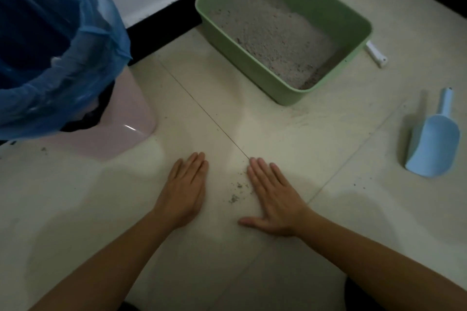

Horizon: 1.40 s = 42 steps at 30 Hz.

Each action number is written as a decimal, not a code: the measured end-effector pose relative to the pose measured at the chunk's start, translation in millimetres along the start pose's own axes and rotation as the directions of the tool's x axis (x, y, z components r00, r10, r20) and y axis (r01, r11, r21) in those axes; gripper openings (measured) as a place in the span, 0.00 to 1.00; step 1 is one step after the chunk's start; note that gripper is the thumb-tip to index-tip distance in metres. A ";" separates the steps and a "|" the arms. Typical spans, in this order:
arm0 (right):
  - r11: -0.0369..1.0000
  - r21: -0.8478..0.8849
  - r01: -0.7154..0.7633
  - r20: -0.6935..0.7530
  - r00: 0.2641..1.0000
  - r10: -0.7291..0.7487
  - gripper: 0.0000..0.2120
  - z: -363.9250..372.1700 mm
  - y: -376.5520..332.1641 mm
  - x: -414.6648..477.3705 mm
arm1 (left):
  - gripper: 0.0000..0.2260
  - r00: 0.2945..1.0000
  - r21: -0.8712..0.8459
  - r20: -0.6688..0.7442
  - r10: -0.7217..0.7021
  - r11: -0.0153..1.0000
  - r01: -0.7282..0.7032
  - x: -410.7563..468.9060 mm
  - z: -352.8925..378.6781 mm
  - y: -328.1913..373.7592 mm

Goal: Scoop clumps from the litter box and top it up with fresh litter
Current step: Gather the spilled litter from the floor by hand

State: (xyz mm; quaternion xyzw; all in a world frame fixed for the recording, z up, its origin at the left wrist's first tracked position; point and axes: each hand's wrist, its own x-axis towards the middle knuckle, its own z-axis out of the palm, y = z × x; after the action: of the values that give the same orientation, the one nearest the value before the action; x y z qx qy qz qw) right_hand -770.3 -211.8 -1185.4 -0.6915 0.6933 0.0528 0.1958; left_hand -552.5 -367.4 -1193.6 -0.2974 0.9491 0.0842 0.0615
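Note:
A green litter box [326, 2] stands on the tiled floor at the upper middle, partly filled with grey litter [273, 33]. A light blue scoop [432, 144] lies on the floor at the right, handle pointing away from me. My left hand [185, 189] and my right hand [273, 199] both rest flat on the floor in front of me, fingers straight, holding nothing. A few spilled litter grains [237, 192] lie between the hands.
A pink bin [121, 131] lined with a blue plastic bag [58, 40] stands at the left. A white handle-like object [376, 54] pokes out behind the litter box's right corner. A white wall with a dark skirting runs along the back.

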 end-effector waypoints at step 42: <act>0.944 -0.077 0.322 -0.007 0.946 -0.324 0.38 -6.2 34.2 10.8 | 0.27 0.998 0.031 0.050 0.042 0.999 -0.043 -7.1 10.0 10.5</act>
State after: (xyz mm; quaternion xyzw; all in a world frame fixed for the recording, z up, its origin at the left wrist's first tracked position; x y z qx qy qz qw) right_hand -804.7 -222.8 -1190.2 -0.8030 0.5701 0.0389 0.1691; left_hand -552.1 -353.1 -1200.9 -0.2739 0.9546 0.0774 0.0882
